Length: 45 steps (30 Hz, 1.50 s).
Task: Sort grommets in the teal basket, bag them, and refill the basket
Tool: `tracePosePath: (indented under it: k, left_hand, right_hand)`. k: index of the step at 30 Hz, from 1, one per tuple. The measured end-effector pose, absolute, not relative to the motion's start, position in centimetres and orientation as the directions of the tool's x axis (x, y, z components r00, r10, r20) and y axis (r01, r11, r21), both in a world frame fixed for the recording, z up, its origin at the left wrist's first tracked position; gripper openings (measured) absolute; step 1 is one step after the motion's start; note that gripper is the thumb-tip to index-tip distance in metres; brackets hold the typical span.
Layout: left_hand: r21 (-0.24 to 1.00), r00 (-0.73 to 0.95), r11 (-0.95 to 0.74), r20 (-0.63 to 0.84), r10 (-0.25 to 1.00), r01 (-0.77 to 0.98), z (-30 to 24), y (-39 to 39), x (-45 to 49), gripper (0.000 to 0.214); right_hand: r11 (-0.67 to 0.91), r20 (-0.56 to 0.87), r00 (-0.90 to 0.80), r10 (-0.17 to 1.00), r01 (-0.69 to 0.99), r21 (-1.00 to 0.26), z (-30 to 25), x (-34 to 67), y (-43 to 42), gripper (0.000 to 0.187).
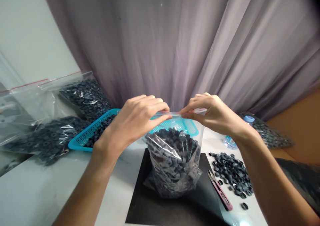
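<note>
One bag (172, 166): frame ctr, upright on black mat (140, 202), full of dark rings, just under hands.
L hand (140, 117): pinched tight on zip strip, left end.
R hand (212, 114): pinched on right end.

This is a small packing bench in a workshop-like room. A white table (37, 186) carries clear zip bags (50, 136) stuffed with small black rings (85, 95), a blue basket (82, 141) of the same rings, a loose pile (231, 172) beside a black mat (175, 212), and a full bag (172, 166) standing on that mat. A grey curtain (175, 45) closes off the back, and a water bottle (228, 142) stands among the stock.
</note>
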State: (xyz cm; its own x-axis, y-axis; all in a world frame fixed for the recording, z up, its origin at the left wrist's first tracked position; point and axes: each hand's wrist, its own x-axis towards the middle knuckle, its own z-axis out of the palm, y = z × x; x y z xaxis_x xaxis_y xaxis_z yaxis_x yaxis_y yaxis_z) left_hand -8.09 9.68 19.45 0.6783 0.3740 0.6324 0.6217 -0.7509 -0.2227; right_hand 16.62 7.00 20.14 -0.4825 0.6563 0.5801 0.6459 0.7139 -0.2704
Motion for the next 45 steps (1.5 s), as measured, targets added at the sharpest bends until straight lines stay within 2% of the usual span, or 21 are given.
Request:
tracePosePath:
  k: [4,9,15,19,21,24,27,31,38,42,45]
  left_hand:
    - [-0.181,0.708,-0.811,0.615,0.348,0.556,19.1,10.3,-7.8,0.019]
    - [-0.145,0.689,-0.809,0.621,0.374,0.569,19.3,10.0,-7.9,0.017]
    - [-0.071,0.651,-0.803,0.631,0.423,0.591,19.0,9.2,-6.7,0.018]
    - [-0.015,0.658,-0.842,0.631,0.41,0.539,18.3,10.1,-6.1,0.015]
    - [0.04,0.647,-0.856,0.636,0.42,0.516,18.2,10.4,-6.2,0.015]
    - [0.097,0.629,-0.848,0.629,0.457,0.52,18.5,10.3,-6.6,0.017]
    - [0.06,0.621,-0.812,0.612,0.49,0.581,19.0,9.7,-6.9,0.016]
    - [0.023,0.622,-0.798,0.614,0.487,0.602,19.3,8.7,-6.5,0.016]
    - [-0.023,0.611,-0.849,0.705,0.36,0.528,18.3,8.3,-4.8,0.015]
    - [-0.013,0.6,-0.843,0.708,0.373,0.538,18.0,8.2,-4.6,0.022]
    - [0.054,0.59,-0.842,0.689,0.421,0.537,18.5,7.8,-5.1,0.02]
  right_hand:
    - [0.684,0.56,-0.461,0.688,0.67,-0.289,20.4,17.4,6.6,0.015]
    - [0.675,0.577,-0.436,0.691,0.675,-0.298,20.0,18.3,6.9,0.015]
    - [0.68,0.684,-0.395,0.614,0.705,-0.203,18.7,17.4,7.5,0.01]
    - [0.676,0.678,-0.41,0.61,0.716,-0.174,18.4,17.5,7.1,0.01]
    - [0.686,0.682,-0.402,0.612,0.699,-0.204,18.5,18.1,6.9,0.014]
    - [0.712,0.691,-0.362,0.626,0.628,-0.316,18.5,19.0,7.0,0.02]
    - [0.718,0.65,-0.365,0.667,0.548,-0.429,18.6,19.6,7.1,0.027]
    - [0.719,0.607,-0.398,0.688,0.489,-0.494,19.0,19.6,7.0,0.027]
    - [0.664,0.551,-0.372,0.747,0.382,-0.643,19.3,19.4,6.3,0.027]
    - [0.661,0.568,-0.341,0.749,0.328,-0.675,18.6,19.3,6.4,0.028]
    - [0.68,0.604,-0.312,0.733,0.339,-0.65,18.3,19.0,6.6,0.025]
